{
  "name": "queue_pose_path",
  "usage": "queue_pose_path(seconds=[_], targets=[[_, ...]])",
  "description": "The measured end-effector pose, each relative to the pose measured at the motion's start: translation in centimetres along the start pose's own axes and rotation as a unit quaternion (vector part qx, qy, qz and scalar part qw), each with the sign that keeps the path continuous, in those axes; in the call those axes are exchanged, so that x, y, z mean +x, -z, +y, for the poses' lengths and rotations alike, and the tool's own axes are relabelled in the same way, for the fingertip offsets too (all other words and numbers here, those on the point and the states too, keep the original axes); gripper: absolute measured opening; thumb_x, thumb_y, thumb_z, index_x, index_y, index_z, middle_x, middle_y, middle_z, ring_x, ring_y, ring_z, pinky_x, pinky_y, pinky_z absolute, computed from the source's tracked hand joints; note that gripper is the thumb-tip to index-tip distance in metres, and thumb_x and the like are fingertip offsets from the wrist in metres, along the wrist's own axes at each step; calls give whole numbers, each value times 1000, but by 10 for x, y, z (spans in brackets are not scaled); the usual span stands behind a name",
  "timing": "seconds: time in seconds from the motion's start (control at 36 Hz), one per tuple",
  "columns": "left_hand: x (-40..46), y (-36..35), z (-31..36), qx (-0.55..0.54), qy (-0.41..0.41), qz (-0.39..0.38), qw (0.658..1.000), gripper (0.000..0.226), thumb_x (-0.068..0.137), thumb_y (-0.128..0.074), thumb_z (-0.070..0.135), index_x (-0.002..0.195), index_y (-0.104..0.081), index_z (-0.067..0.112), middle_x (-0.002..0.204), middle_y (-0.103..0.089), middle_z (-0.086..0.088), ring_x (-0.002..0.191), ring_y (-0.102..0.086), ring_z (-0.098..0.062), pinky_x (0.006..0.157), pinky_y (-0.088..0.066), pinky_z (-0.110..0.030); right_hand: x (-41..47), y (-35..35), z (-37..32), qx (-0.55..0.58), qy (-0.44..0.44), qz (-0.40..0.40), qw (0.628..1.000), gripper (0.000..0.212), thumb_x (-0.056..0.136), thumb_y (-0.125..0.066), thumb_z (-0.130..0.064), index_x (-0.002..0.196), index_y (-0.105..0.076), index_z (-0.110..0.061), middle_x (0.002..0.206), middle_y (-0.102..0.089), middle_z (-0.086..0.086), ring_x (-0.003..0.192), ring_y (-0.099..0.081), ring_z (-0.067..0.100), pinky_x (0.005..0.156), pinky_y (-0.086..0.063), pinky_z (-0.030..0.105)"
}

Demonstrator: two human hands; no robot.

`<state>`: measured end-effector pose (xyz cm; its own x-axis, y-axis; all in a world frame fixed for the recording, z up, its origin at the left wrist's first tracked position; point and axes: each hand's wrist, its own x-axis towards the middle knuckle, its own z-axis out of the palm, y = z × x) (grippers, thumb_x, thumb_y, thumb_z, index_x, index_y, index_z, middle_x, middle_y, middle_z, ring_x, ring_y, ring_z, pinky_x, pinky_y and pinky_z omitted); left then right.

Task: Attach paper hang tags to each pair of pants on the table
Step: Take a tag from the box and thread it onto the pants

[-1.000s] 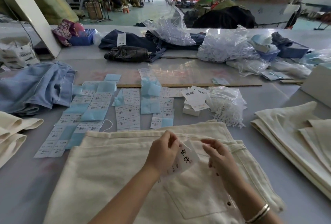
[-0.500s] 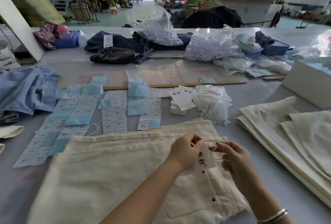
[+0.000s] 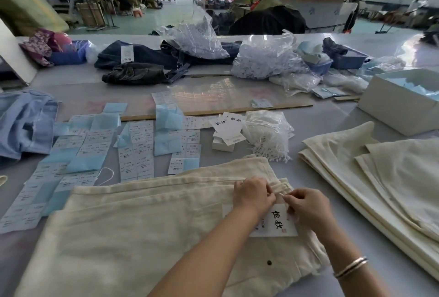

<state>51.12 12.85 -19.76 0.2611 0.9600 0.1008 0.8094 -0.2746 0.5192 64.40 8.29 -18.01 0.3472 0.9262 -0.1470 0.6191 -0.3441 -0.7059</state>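
Cream pants (image 3: 142, 220) lie flat across the table in front of me, waistband at the right. A white paper hang tag (image 3: 276, 224) with black characters rests on them near the waistband. My left hand (image 3: 253, 193) pinches the tag's top edge and its string against a belt loop. Fingertip to fingertip with it, my right hand (image 3: 307, 206) grips the same string, a bracelet on its wrist. A small stack of spare hang tags (image 3: 226, 129) sits farther back beside a bag of white strings (image 3: 268, 134).
Rows of blue and white sticker sheets (image 3: 133, 144) cover the table at centre left. Folded cream pants (image 3: 380, 178) are piled at the right, blue jeans (image 3: 23, 121) at the left. A white box (image 3: 401, 104), plastic bags and dark jeans (image 3: 147, 59) stand behind a wooden ruler (image 3: 237, 110).
Both hands have come together at the waistband's right end, carrying the tag there. The view has swung left, so the pants and hands now sit further right.
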Motion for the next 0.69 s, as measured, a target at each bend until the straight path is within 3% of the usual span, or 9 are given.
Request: queue_pose_path(seconds=[0.17, 0.31, 0.44, 0.56, 0.69], targets=[[-7, 2, -3, -125, -20, 85, 988, 12, 84, -61, 30, 87, -66, 20, 93, -66, 4, 92, -58, -16, 87, -39, -32, 1, -7, -11, -35, 19, 35, 999, 25, 80, -68, -26, 56, -66, -25, 44, -60, -13, 46, -56, -5, 43, -36, 14], [-15, 1, -14, -210, -42, 68, 974, 11, 86, -65, 23, 92, -68, 14, 93, -68, 0, 85, -61, -17, 83, -49, -34, -7, -19, -20, 54, 68, 111, 990, 22, 80, -68, -16, 59, -68, -22, 55, -64, -6, 57, -59, 11, 54, -45, 29], [-11, 7, -13, -305, 52, 4, 951, 23, 96, -53, 24, 117, -56, 15, 96, -72, -7, 94, -66, -20, 90, -50, -35, -18, -28, -19, 129, 94, 106, 981, 15, 84, -70, -18, 74, -72, -29, 63, -68, -11, 57, -62, -2, 48, -44, 12], [-8, 7, -15, -300, 47, -8, 953, 14, 94, -58, 22, 101, -68, 15, 95, -72, -4, 91, -67, -17, 88, -52, -32, -18, -28, -21, 130, 95, 96, 982, 12, 84, -70, -21, 77, -73, -30, 67, -69, -13, 58, -63, -2, 51, -45, 14], [-5, 1, -18, -311, 58, -3, 949, 7, 92, -61, 19, 93, -67, 15, 89, -71, -1, 87, -67, -17, 85, -53, -32, -17, -27, -21, 111, 94, 81, 986, 19, 84, -70, -21, 70, -69, -34, 64, -68, -11, 57, -63, -3, 47, -44, 12]])
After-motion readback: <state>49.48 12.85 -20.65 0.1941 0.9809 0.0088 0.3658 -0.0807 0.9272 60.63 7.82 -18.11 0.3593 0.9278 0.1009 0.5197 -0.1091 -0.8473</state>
